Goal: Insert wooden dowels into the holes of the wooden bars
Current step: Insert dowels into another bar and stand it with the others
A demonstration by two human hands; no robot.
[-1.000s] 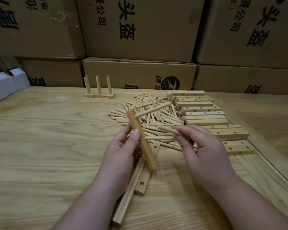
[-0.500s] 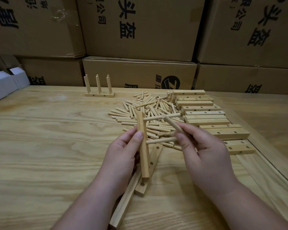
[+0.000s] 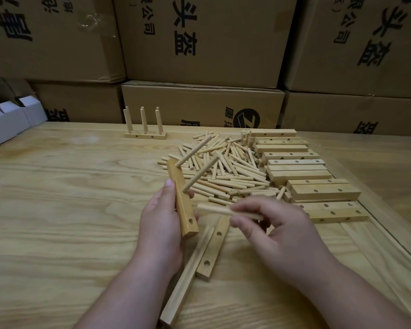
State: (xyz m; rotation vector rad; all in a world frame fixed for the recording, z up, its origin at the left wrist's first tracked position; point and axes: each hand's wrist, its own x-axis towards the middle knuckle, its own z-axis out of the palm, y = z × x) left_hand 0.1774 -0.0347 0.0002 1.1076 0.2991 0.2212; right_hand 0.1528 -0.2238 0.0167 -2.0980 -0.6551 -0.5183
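— Two dowels [image 3: 196, 169] stick out of the bar [image 3: 182, 202], slanting up to the right; its lowest hole is open.
— Who holds it?
— The left hand [image 3: 160, 230] grips it above the table [image 3: 57, 210], thumb along its edge. The right hand [image 3: 280, 236] pinches a third dowel [image 3: 214, 209], tip just beside the bar.
— Around them?
— Two bars [image 3: 199, 262] under the hands, a pile of dowels [image 3: 226, 172], stacked bars [image 3: 301, 176] to its right, a finished rack [image 3: 144, 129] behind.
— Any writing?
— The cardboard boxes [image 3: 207, 39] carry black Chinese characters, "头盔" among them, plus a round Z logo.
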